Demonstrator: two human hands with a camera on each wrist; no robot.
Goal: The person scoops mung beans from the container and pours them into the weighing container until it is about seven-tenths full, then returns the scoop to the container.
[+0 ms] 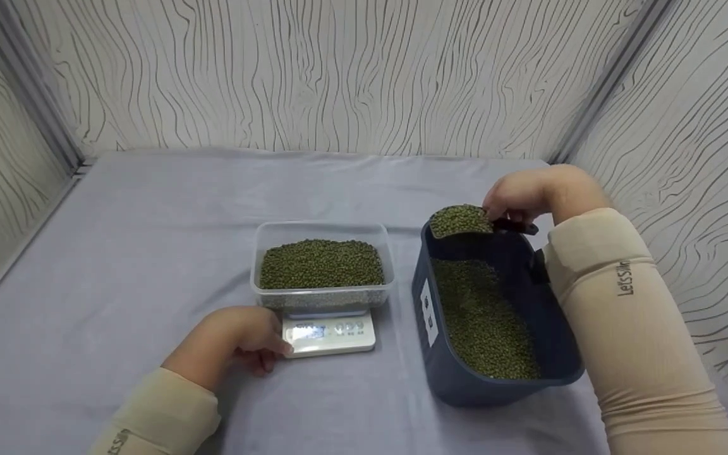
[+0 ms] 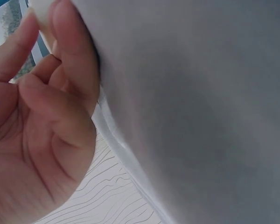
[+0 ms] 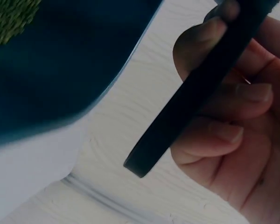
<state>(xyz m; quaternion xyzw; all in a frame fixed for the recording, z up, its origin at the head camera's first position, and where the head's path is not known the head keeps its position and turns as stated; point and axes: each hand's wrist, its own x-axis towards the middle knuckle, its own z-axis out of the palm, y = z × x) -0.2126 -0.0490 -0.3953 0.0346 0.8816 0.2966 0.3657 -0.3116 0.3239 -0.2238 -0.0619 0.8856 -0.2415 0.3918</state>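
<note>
My right hand (image 1: 522,191) grips the black handle (image 3: 177,116) of a scoop heaped with green mung beans (image 1: 462,221). The scoop is over the far rim of a deep blue bin (image 1: 481,393), which holds more mung beans (image 1: 490,322). To the left, a clear plastic container (image 1: 321,300) with a mound of mung beans stands on a white kitchen scale (image 1: 332,345). At the scale's near left corner, my left hand (image 1: 247,332) pinches the edge between thumb and fingers. Glare makes the display's reading illegible.
A pale lavender cloth (image 1: 136,253) covers the table. Wood-grain patterned panels (image 1: 313,76) rise behind it and on both sides, with grey metal posts (image 1: 617,82) at the corners. A white label (image 1: 429,313) is on the bin's left side.
</note>
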